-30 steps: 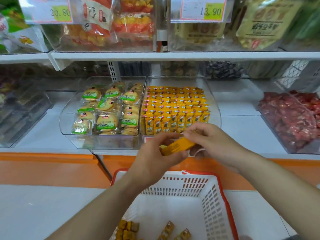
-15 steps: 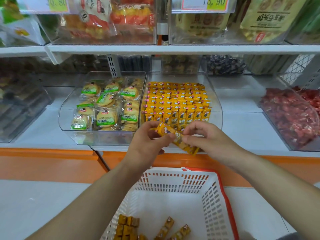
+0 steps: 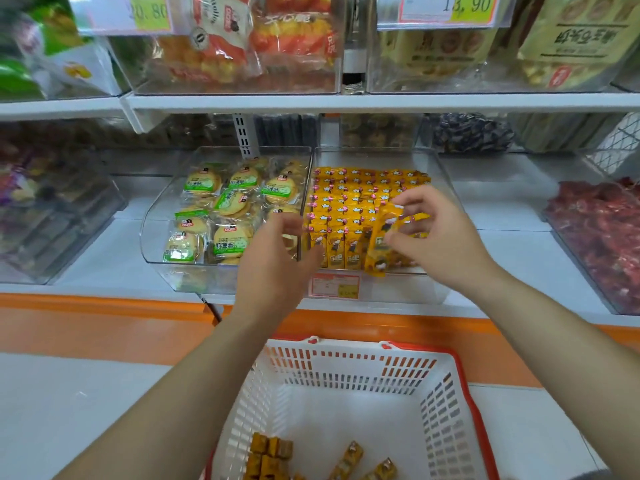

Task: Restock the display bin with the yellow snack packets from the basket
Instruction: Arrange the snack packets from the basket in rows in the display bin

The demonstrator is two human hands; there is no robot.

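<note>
Pinching yellow snack packet [image 3: 379, 245] with right hand [image 3: 446, 240] fingers [image 3: 419, 197]; left hand [image 3: 273, 271] relaxed.

Packets [image 3: 349, 209] yellow; basket [image 3: 346, 377] white, slotted, red-rimmed.

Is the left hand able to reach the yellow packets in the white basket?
Probably yes: the left hand holds nothing, and the open-topped white plastic basket lies directly below, its yellow snack packets uncovered.

A clear bin of green-labelled biscuits [image 3: 156, 220] sits on the white shelf [image 3: 104, 258]; far to its right lie red-wrapped sweets [image 3: 602, 230], above it bagged orange snacks [image 3: 242, 39].
</note>
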